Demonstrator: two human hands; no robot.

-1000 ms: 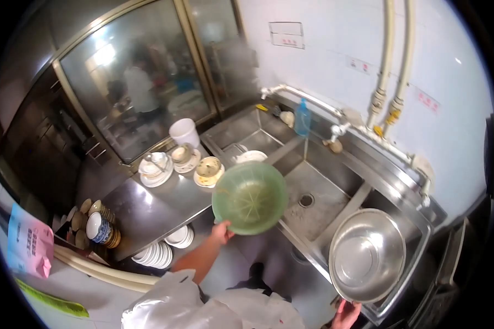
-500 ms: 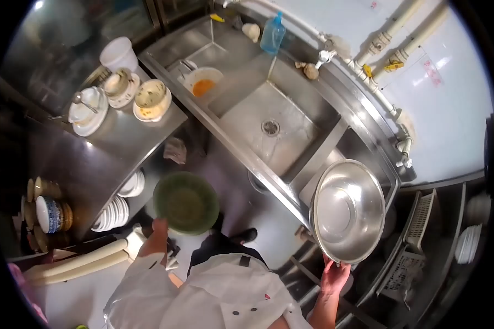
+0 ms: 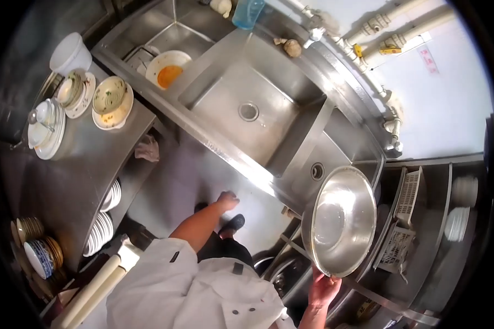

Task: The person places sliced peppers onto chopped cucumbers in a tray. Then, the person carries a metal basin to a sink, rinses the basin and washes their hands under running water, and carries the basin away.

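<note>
Grey steel sinks (image 3: 217, 101) line the white wall (image 3: 455, 104). Hiding their front right corner, a large round silver metal basin (image 3: 340, 222) tilts, its rim gripped by the right hand (image 3: 323, 288). The left hand (image 3: 228, 201) hangs above the grey floor (image 3: 173, 175); how far open, I cannot tell. Pale patterned ceramic bowls (image 3: 108, 96) top the steel counter's (image 3: 93, 159) sink-side corner.

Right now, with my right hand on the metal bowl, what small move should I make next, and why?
Perhaps bring your left hand up to the free side of the metal bowl to steady it. Only your right hand grips that wide bowl, at its near edge, while your left appears to hold nothing.
</note>
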